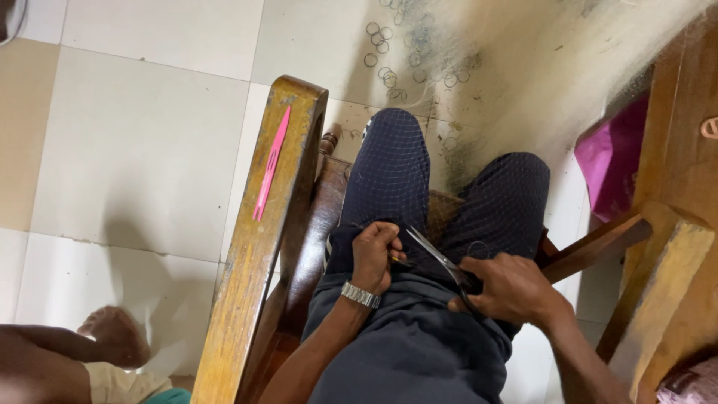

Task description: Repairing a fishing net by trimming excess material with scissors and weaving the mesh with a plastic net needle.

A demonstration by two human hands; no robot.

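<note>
Cutting step: right hand (pixel 512 288) grasps scissors (pixel 437 258), left hand (pixel 376 254) clenched on a thin strand; closing the blades likely comes next.

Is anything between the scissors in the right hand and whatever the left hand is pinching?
Nothing visible. The scissors in the right hand point their blades straight at the left hand, which pinches something thin and dark, too small to identify, over the lap.

view: single head-worn camera
position: above a seated person's lap
facing: steeply down, past the knees to the tiled floor (pixel 142 150)
nearness: close to both hands; the wooden armrest (pixel 262 247) runs along the left
shared: no second view
</note>
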